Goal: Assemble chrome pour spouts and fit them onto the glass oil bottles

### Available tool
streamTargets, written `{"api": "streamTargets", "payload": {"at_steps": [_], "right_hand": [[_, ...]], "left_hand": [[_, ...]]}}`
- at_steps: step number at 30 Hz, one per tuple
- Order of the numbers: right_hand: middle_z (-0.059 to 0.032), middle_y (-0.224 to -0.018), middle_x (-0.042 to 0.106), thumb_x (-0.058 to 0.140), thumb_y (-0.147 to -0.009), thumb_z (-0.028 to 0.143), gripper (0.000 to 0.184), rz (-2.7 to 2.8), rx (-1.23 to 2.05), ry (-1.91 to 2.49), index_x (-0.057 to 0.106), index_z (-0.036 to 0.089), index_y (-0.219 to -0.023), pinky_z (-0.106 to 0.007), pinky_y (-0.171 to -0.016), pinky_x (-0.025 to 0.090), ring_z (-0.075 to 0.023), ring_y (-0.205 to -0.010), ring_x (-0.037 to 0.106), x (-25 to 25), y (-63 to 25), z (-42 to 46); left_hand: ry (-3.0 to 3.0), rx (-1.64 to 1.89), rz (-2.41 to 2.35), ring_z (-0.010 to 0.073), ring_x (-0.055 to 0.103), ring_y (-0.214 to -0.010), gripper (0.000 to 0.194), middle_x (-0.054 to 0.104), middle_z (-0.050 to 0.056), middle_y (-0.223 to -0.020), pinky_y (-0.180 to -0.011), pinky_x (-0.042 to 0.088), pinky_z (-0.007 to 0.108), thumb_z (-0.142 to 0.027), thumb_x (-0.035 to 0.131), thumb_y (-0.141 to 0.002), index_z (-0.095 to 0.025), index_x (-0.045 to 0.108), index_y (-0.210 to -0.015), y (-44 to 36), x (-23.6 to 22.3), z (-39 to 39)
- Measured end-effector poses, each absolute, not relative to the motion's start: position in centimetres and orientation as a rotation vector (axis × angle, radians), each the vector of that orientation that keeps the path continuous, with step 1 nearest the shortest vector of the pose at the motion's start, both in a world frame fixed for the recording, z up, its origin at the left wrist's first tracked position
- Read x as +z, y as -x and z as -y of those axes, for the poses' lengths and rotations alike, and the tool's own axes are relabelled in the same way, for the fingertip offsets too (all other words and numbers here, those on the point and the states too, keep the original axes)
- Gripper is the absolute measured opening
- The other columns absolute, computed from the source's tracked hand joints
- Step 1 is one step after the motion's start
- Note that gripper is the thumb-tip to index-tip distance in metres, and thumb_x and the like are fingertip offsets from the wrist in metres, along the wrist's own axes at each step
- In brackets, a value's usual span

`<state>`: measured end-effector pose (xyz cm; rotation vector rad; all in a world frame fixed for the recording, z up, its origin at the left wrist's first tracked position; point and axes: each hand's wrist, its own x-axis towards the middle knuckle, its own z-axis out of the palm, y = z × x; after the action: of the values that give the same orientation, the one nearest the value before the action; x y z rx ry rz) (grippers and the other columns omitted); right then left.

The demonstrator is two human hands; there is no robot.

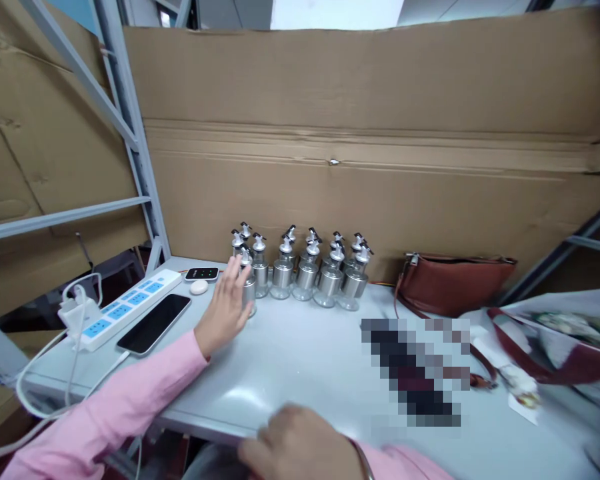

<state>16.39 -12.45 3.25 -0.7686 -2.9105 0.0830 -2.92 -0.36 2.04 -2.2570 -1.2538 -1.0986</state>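
Glass bottles with metal sleeves and pump-like tops stand upright in several short rows against the cardboard. My left hand is beside the leftmost front bottle, fingers stretched out and thumb apart. It partly covers that bottle; whether it touches the glass I cannot tell. Low in the view, over the table's front edge, my right hand is closed with curled fingers and somewhat blurred. Whatever may be inside it is hidden.
On the left lie a white power strip, a phone, a small black-faced device and a round white object, with cables. A brown bag and plastic packaging are at right, near a pixelated patch. Cardboard walls the back.
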Motion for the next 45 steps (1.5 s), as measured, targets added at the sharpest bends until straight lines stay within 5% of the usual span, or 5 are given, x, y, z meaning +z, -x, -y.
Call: {"api": "streamTargets", "payload": {"at_steps": [11, 21, 28, 38, 45], "right_hand": [[-0.0080, -0.088, 0.069, 0.042, -0.088, 0.018, 0.017, 2.809, 0.090, 1.126, 0.060, 0.016, -0.089, -0.026, -0.067, 0.037, -0.0165, -0.079, 0.063, 2.1, -16.5, 1.2], [-0.0070, -0.086, 0.069, 0.046, -0.086, 0.013, 0.017, 2.683, 0.131, 1.086, 0.062, 0.016, -0.088, -0.026, -0.070, 0.037, -0.0158, -0.077, 0.061, 0.6, -17.6, -0.9], [-0.0066, -0.088, 0.069, 0.046, -0.087, 0.016, 0.017, 2.478, 0.042, 1.147, 0.062, 0.017, -0.086, -0.033, -0.085, 0.035, -0.0188, -0.087, 0.059, 1.0, -17.9, -1.4], [-0.0123, -0.102, 0.056, 0.052, -0.076, 0.025, 0.021, 1.650, -0.025, 1.743, 0.054, 0.018, -0.096, -0.043, -0.082, 0.039, -0.0291, -0.098, 0.048, -0.7, -22.3, -6.3], [-0.0112, -0.100, 0.045, 0.051, -0.069, 0.021, 0.027, 1.592, 0.053, 1.541, 0.048, 0.016, -0.095, -0.041, -0.090, 0.041, -0.0244, -0.094, 0.049, -2.9, -23.1, -8.8]], "left_hand": [[2.308, -1.021, 1.257, 0.0318, -0.003, -0.142, 0.073, -0.010, 0.018, -0.152, -0.110, 0.025, 0.055, -0.010, 0.043, -0.084, -0.015, 0.003, -0.145, 3.4, -3.1, -5.8], [2.302, -0.983, 1.350, 0.0296, 0.006, -0.142, 0.064, 0.004, 0.018, -0.153, -0.111, 0.026, 0.048, -0.012, 0.045, -0.084, -0.012, 0.019, -0.143, 2.9, -3.2, -8.3], [2.177, -0.820, 1.568, 0.0305, 0.040, -0.124, 0.061, 0.024, 0.013, -0.150, -0.096, 0.037, 0.047, -0.019, 0.048, -0.085, -0.016, 0.026, -0.142, 2.3, -1.6, -8.2], [2.153, -0.855, 1.509, 0.0292, 0.035, -0.127, 0.064, 0.025, 0.017, -0.148, -0.098, 0.032, 0.042, -0.021, 0.049, -0.084, -0.012, 0.024, -0.142, 2.6, -2.7, -8.8], [2.346, -0.613, 1.087, 0.0262, 0.029, -0.133, 0.056, 0.032, 0.007, -0.147, -0.103, 0.023, 0.045, -0.013, 0.044, -0.083, -0.030, 0.040, -0.136, 1.8, -2.7, -8.8]]}}
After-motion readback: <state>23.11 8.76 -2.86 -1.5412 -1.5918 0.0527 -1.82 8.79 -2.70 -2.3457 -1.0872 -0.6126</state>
